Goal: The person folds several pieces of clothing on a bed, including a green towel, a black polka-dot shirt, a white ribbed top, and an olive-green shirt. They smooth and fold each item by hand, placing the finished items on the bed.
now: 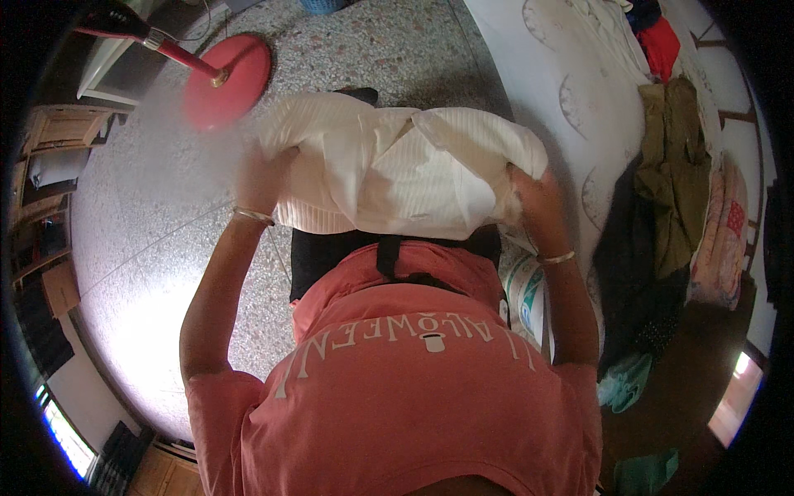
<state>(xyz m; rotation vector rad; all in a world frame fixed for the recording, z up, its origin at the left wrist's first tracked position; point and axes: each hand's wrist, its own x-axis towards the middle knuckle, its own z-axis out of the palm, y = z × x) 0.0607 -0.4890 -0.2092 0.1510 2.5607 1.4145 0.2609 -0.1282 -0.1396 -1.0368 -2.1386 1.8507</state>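
Observation:
A cream-white ribbed garment stretches between my two hands, just beyond my lap, partly bunched with folds down its middle. At its left end, my left hand is closed on the cloth; the fingers are somewhat blurred and partly behind the fabric. My right hand grips the right end, with its fingertips tucked into the folds. Below the garment lie my dark trousers and pink T-shirt. Which part of the garment each hand holds cannot be made out.
A red round stand base with a pole rests on the speckled floor at far left. To the right is a bed with a white patterned sheet, bearing olive trousers and dark cloth. A blue basket sits at the far edge.

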